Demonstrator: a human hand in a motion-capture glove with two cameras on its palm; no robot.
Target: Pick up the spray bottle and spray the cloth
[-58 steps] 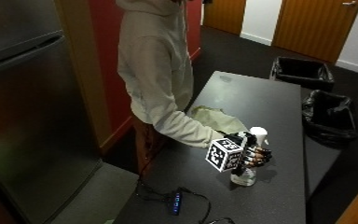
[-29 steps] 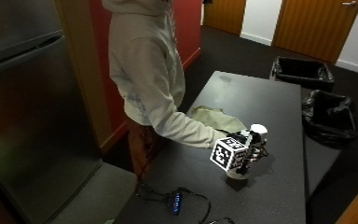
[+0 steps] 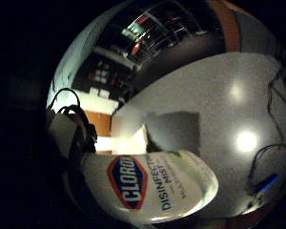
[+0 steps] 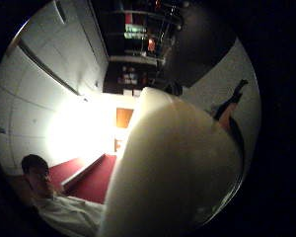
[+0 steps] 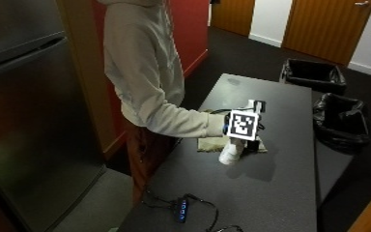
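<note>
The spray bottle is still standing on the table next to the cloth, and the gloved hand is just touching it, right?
Not quite. The outside view shows the spray bottle lifted clear of the table, held in the air by the gloved right hand above the near edge of the cloth. It casts a shadow on the table below.

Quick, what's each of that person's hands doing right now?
Right hand: grips the spray bottle, lifted off the table above the cloth.
Bare left hand: not visible, cannot be told.
</note>
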